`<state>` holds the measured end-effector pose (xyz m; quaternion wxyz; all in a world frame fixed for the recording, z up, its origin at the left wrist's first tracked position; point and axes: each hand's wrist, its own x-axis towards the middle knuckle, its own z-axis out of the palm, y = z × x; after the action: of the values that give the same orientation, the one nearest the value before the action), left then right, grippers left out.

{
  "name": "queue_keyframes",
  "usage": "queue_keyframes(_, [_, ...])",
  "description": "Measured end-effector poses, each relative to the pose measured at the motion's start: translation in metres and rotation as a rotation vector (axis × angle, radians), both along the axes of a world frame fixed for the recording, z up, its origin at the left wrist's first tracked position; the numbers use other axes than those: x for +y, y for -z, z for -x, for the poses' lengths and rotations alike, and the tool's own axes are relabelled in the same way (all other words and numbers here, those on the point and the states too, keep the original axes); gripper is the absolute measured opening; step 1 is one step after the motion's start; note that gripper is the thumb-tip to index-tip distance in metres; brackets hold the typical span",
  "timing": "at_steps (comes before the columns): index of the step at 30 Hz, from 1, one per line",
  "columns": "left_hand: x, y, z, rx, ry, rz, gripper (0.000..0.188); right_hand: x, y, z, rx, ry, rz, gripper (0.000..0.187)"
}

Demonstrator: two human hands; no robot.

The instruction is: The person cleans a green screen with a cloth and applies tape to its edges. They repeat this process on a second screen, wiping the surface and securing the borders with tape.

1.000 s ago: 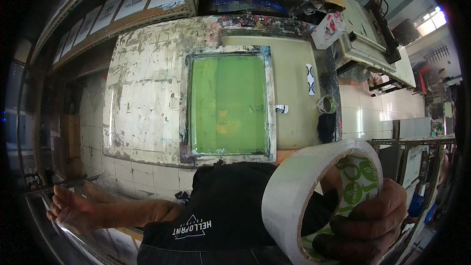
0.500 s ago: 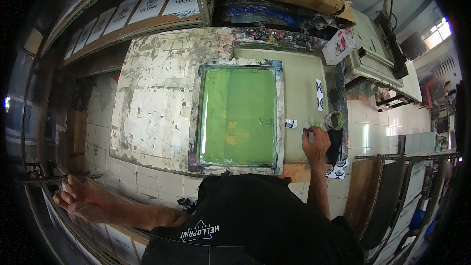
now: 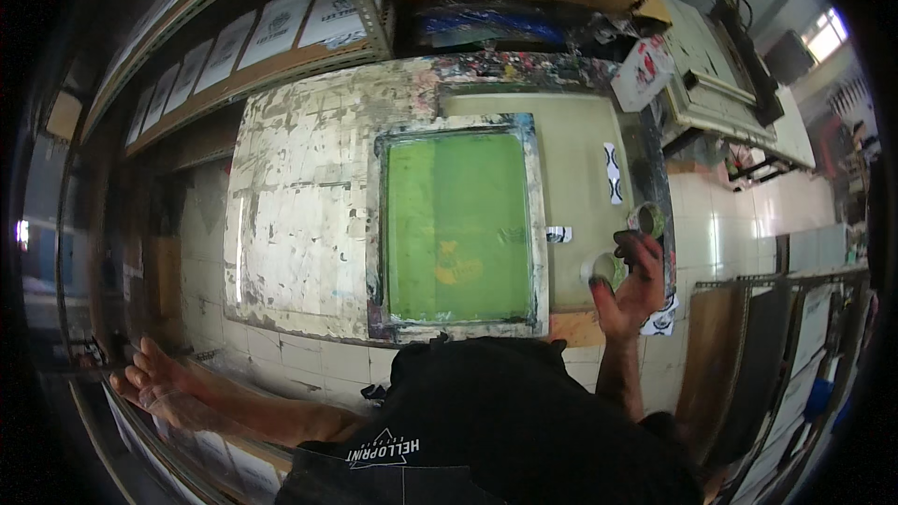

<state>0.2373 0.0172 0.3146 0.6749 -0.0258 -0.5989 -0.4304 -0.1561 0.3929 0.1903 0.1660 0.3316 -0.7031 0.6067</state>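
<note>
Hanging out beyond the near left corner of the worktable point(image 3: 292, 178), the left hand point(image 3: 154, 385) is showing slightly curled fingers, and I cannot tell whether they are holding anything. White packages point(image 3: 276, 26) are lining a shelf beyond the table's far left corner. Right of the table's middle, a green-meshed screen point(image 3: 479, 187) is lying flat, its near edge close to the table's near edge. A small black-and-white piece point(image 3: 559, 235) is lying just beside the screen's right edge. Farther right, toward the near right corner, a white tape roll point(image 3: 590, 267) with a green inside is resting on the table. The right hand point(image 3: 636, 282) is reaching there with dark-stained fingertips, thumb and fingers standing apart around the roll; I cannot tell whether they are gripping it. A second roll point(image 3: 657, 225) is sitting by the right edge, and a white box point(image 3: 641, 77) is standing at the far right corner.
</note>
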Motion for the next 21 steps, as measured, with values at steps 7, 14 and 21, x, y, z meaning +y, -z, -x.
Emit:
queue_keyframes(7, [-0.017, 0.003, 0.014, -0.017, 0.022, -0.088, 0.035, -0.079, -0.151, -0.038, 0.196, -0.873, 0.556, 0.012])
queue_keyframes(14, [0.013, 0.018, 0.082, -0.354, -0.310, -0.330, 0.042, -0.086, -0.108, -0.010, 0.240, -0.636, 0.449, 0.018])
queue_keyframes(21, [-0.008, 0.105, 0.221, -0.851, 0.116, -0.577, 0.065, -0.101, 0.016, 0.069, -0.416, -0.191, -0.069, 0.025])
